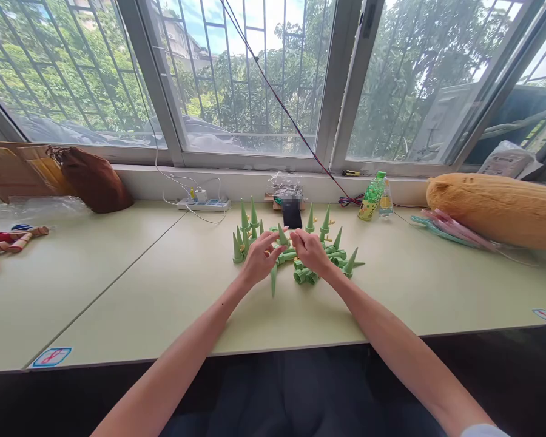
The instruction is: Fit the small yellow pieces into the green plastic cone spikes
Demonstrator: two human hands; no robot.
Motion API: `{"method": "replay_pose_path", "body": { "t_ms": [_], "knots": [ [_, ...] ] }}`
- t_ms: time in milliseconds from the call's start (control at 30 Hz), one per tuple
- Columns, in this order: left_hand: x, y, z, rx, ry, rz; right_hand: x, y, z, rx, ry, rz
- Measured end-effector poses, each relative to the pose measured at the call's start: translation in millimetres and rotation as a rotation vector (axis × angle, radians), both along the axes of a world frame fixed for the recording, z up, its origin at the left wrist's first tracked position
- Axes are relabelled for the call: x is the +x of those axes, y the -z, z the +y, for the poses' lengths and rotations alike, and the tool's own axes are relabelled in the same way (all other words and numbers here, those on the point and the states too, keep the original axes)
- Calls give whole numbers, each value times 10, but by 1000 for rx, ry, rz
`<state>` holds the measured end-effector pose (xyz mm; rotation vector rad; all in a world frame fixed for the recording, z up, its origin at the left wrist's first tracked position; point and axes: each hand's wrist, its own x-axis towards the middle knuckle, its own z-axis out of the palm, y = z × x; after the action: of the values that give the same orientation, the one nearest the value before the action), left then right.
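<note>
My left hand (259,260) is closed around a green plastic plant-watering spike (282,237), its pointed end up. Just to the right, my right hand (310,250) has its fingers pinched together; whatever is in them is hidden. Several more cone-shaped spikes stand upright behind the left hand, such as one green spike (237,249) at the left edge of the group. Right of my hands, green tube pieces (306,277) lie in a pile, with small yellow valves (332,222) on some parts. One loose spike (273,282) lies below my left hand, tip toward me.
Behind my hands lies a black phone (292,215). A power strip (204,205) with cables sits at the back left, near a brown drawstring bag (95,182). Toward the back right are a green-capped bottle (372,197) and a long orange plush (495,206). Wooden toys (18,243) lie far left.
</note>
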<state>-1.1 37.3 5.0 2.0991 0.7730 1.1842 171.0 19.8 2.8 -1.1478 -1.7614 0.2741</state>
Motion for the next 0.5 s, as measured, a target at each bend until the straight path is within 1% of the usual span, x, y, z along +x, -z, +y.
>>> {"method": "replay_pose_path", "body": {
  "t_ms": [133, 200, 233, 300, 400, 500],
  "knots": [
    [0, -57, -11, -14, -135, -52, -1, -17, -7, 38, 50, 19],
    [-11, -77, 1, -60, -200, -103, 1, -23, -11, 44, 62, 51],
    [-17, -82, 10, -97, -212, -119, 0, -22, -15, 43, 57, 62],
    [-21, -81, 23, -201, -183, -122, -11, -11, -23, 35, 27, 52],
    [-9, -75, 18, -352, -87, -117, -44, 23, -38, 22, -22, 5],
    [6, -84, -4, -407, -49, -131, -68, 40, -47, 14, -31, 6]
  ]
}}
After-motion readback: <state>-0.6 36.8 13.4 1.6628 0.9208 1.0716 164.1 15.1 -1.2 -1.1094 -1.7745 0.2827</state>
